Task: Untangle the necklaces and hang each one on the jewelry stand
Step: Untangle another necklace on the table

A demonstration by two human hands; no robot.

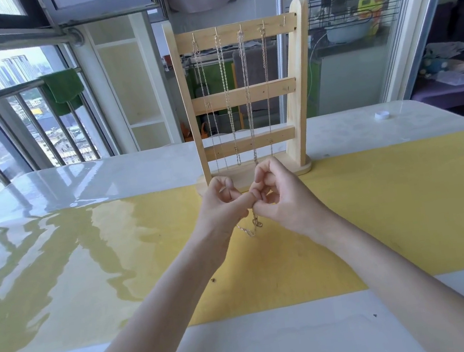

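Observation:
A pale wooden jewelry stand [243, 93] rises upright at the table's middle, with three crossbars and a row of hooks along the top bar. Several thin chains [225, 87] hang from those hooks down to the base; the rightmost hook [284, 23] is bare. Just in front of the base, my left hand [222, 204] and my right hand [280, 199] meet fingertip to fingertip. Both pinch one thin silver necklace [254, 226], whose loops dangle below them over the yellow mat [379, 214].
The glossy white table [47, 187] carries the yellow mat across its middle. A small white cap [381, 115] lies at the back right. A railing with a green cloth [63, 89] is at the left, a glass sliding door at the right.

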